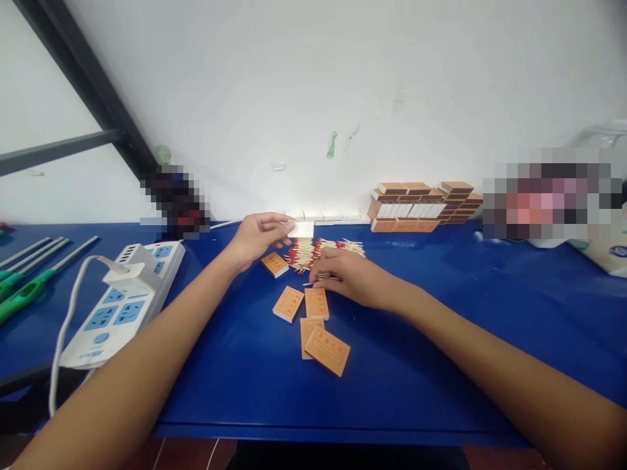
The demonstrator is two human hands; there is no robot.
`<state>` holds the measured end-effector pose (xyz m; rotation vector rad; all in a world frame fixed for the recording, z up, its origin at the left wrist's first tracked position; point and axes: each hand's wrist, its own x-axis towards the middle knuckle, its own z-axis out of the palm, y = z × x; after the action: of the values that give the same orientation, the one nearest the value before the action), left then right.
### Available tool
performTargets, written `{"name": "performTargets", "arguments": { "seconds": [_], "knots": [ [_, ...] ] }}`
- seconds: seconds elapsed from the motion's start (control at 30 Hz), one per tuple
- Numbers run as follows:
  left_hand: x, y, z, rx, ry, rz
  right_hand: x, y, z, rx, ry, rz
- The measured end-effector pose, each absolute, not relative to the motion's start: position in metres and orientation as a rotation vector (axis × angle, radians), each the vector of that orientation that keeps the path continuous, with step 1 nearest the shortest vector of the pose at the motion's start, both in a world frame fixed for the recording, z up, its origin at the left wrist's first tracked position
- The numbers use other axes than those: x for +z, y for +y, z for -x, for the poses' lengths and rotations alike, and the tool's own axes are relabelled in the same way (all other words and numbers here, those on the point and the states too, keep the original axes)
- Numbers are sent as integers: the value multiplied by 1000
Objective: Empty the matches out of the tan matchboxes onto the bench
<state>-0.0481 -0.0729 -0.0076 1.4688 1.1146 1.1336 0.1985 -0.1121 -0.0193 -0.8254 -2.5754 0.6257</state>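
Left hand [257,236] behind loose red-tipped wooden matches [313,251], fingers pinched on white cardboard tray [301,229]; right hand [350,277] just in front, fingertips closed on few matches; orange matchboxes [316,326] nearer still.

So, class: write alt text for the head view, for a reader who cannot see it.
Two bare hands work over a pile of matches on a blue table: the left hand holds a white tray, the right hand pinches matches. Orange matchboxes lie nearby.

Blue table [416,365] bears matchboxes [316,329]; loose matches [313,251]; power strip [122,303]; screwdrivers [29,287].
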Motion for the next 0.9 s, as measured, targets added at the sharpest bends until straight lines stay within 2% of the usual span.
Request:
{"name": "performTargets", "arguments": {
  "seconds": [0.23,0.47,0.67,0.9],
  "knots": [
    [-9,-72,48,1136,1114,-1469,-29,-112,-188,618,-2563,855],
    [-8,-73,48,1134,1114,-1480,-16,-113,-194,481,-2460,962],
    [-8,-73,48,1128,1123,-1477,-11,-106,-205,513,-2329,1153],
    [-6,-74,46,1126,1137,-1452,-13,-105,-207,325,-2378,964]
  ]
}}
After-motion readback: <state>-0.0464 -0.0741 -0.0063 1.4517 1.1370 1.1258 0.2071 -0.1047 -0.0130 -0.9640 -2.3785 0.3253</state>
